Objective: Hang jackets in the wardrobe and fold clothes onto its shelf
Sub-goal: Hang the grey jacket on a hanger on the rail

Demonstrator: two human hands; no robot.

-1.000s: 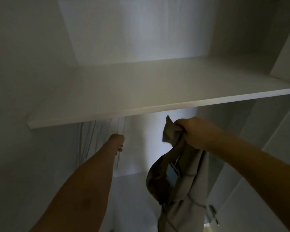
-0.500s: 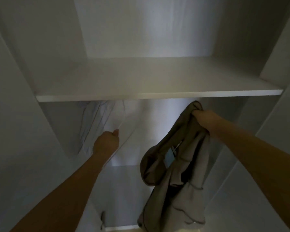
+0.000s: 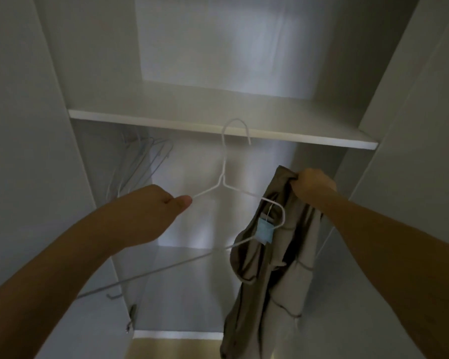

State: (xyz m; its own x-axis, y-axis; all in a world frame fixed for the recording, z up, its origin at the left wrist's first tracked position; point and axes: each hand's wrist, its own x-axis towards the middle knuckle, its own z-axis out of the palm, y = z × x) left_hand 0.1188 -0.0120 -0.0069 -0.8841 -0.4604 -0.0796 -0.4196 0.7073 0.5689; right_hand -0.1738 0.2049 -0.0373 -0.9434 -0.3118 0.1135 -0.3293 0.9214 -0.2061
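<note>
2 hands work below the shelf (image 3: 244, 110) front edge: the left hand (image 3: 161, 203) grip pinches a white hanger (image 3: 222, 174), the right hand (image 3: 313, 183) grip clutches a hanging khaki jacket (image 3: 270, 281).

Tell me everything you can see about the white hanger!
The white hanger looks like thin wire, bent into a triangle with a twisted neck and a curved hook on top. It is off the rail, held up below the shelf with its hook upward. The left hand pinches one sloping shoulder. The other shoulder's rounded corner lies in front of the jacket that the right hand grips; whether they touch is unclear. Its long bottom bar slants down to the left.
</note>
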